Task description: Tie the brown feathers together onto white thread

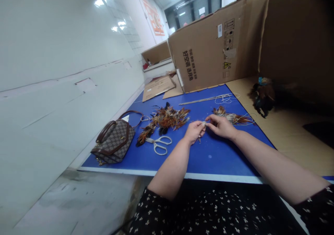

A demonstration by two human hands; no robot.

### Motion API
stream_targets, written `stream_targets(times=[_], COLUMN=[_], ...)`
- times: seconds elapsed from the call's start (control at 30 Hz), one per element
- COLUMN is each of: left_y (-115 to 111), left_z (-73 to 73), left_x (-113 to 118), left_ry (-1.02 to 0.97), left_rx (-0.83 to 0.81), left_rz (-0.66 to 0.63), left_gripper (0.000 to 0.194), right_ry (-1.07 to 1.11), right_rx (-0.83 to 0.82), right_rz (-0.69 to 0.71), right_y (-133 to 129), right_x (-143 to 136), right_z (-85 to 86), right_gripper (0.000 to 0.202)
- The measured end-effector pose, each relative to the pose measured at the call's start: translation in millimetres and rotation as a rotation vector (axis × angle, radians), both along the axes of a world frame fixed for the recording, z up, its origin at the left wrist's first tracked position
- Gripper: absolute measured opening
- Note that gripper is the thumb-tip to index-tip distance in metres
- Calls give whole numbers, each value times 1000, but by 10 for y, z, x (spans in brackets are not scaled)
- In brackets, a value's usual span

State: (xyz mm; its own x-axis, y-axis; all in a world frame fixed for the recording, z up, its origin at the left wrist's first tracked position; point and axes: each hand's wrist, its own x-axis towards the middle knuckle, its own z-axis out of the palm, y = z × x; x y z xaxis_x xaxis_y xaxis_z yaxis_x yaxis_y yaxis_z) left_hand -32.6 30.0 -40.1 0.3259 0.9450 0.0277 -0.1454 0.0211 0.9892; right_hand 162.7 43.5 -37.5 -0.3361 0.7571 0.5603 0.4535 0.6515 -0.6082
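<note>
My left hand (194, 132) is closed around a small feather bundle (199, 139), whose brown tips show below the fingers. My right hand (221, 126) meets it at the pale top end of the bundle, thumb and forefinger pinched there. Left of my hands lies a loose pile of brown and orange feathers (171, 116), with silver scissors (159, 144) just in front of it. Behind my right hand, a second group of feathers (229, 116) lies with thin string around it.
On the blue table (146, 162), a patterned handbag (114, 141) stands at the left. Thin sticks (197, 100) and white string (223, 98) lie farther back. Large cardboard (208, 54) rises behind, with dark feathers (263, 96) on cardboard at the right.
</note>
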Motion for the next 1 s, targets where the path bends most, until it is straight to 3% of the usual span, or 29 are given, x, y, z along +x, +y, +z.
stream_targets(times=[0.23,0.47,0.8,1.0], left_y=[-4,-11,-69,-48], left_z=[-2,6,40,41], left_x=[-39,-20,46,26], left_ry=[67,9,282,262], left_rx=[23,-22,150,193], left_rz=[-38,-85,-7,37], left_gripper=[48,50,42,40], right_ry=[-120,-153,-227,-78], right_rx=[101,149,166,134], right_rz=[130,81,-2,36], right_y=[11,37,37,33], right_x=[54,60,89,39], right_z=[62,73,86,72], right_gripper=[30,25,24,25])
